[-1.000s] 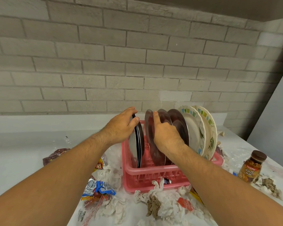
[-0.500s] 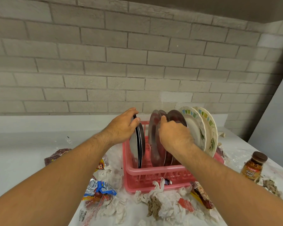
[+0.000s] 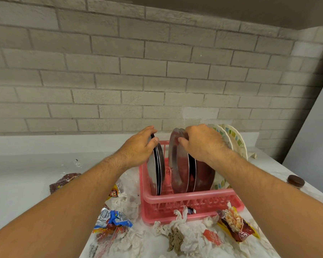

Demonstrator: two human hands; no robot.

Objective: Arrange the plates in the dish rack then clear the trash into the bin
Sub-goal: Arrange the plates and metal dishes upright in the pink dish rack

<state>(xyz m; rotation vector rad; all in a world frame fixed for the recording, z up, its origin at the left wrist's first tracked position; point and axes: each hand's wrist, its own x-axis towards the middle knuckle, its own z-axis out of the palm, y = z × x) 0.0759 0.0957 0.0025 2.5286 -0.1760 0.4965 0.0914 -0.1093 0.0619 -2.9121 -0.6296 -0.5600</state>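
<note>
A pink plastic dish rack (image 3: 186, 199) stands on the white counter, with plates upright in it. My left hand (image 3: 138, 148) grips the top edge of the steel plates at the rack's left end (image 3: 157, 172). My right hand (image 3: 201, 144) curls over the top of the middle group of steel plates (image 3: 181, 170). Two white patterned plates (image 3: 235, 140) lean at the rack's right end. Crumpled tissues (image 3: 177, 233) and snack wrappers (image 3: 112, 217) lie on the counter in front of the rack. No bin is in view.
A brown-lidded jar (image 3: 296, 181) shows behind my right forearm. A dark wrapper (image 3: 63, 182) lies to the left. A red and yellow snack packet (image 3: 235, 224) lies at the rack's front right corner. A brick wall runs behind the counter.
My right hand has slid up and right along the middle plates, from their face to their top edge, and now covers more of them. My left hand stays on the left plates.
</note>
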